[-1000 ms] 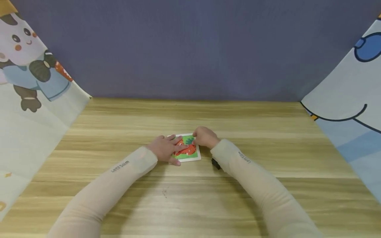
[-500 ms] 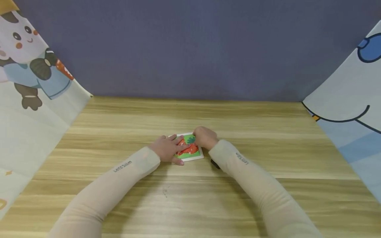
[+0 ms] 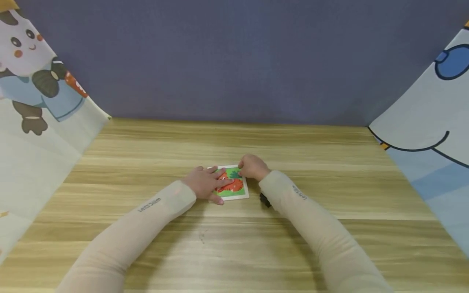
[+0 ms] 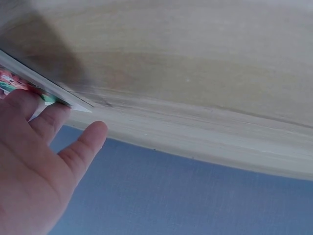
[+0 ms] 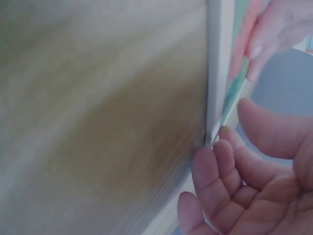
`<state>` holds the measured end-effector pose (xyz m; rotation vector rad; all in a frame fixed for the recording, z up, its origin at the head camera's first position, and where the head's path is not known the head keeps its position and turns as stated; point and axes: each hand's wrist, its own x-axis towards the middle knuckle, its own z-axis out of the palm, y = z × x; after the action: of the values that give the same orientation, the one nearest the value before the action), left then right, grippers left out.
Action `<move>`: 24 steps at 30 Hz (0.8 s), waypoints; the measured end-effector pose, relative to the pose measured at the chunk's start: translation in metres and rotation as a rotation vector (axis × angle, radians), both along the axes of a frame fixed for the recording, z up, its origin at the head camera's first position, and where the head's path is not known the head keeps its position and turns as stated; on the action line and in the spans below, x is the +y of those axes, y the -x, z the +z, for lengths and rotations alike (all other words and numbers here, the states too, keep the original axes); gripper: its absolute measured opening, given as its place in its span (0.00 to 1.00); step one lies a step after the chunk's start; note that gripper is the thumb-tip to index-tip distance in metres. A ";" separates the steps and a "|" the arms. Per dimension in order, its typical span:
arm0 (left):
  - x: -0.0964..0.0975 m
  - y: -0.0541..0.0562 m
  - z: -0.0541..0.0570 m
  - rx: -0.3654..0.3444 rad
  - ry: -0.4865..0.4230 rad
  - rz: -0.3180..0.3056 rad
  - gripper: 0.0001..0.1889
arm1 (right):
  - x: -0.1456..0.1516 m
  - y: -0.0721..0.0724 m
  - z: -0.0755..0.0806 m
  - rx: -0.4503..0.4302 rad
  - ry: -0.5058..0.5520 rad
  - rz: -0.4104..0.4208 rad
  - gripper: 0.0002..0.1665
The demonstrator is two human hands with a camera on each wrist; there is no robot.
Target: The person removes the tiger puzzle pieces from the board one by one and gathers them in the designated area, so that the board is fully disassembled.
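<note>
A small square picture board (image 3: 239,194) with a white border lies on the table, showing an orange animal and a dark green plant on green. My left hand (image 3: 203,183) rests over its left part, fingers spread and straight across the picture. At the far right corner, my right hand (image 3: 253,167) grips the board with curled fingers. In the right wrist view, the fingers of the right hand (image 5: 259,191) bunch at the end of the white edge (image 5: 220,63), thumb held over the picture. The left wrist view has the left hand (image 4: 34,161) touching the picture's surface.
The board lies on a wood-grain table (image 3: 227,252). A dark blue-grey panel (image 3: 238,61) rises behind it, with cartoon-printed cloths on the left (image 3: 47,106) and right (image 3: 406,118). A small black object (image 3: 265,200) shows beneath the right sleeve cuff.
The board turned slightly and shifted a little right by half a second ago, then swung back somewhat. Both hands stayed on it throughout, with the right thumb side showing more now.
</note>
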<state>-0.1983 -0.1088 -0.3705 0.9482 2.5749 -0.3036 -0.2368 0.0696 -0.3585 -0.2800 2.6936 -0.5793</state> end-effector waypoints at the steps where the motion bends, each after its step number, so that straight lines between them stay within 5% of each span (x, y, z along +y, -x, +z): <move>1: 0.000 0.000 0.000 -0.006 0.000 -0.001 0.42 | 0.001 0.000 0.000 -0.006 0.011 -0.004 0.16; 24: 0.001 0.001 0.001 -0.039 -0.005 0.011 0.42 | 0.014 0.009 -0.006 -0.049 0.244 -0.069 0.14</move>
<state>-0.1989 -0.1076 -0.3698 0.9329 2.5454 -0.2723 -0.2454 0.0834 -0.3647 -0.2342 2.5938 -0.9258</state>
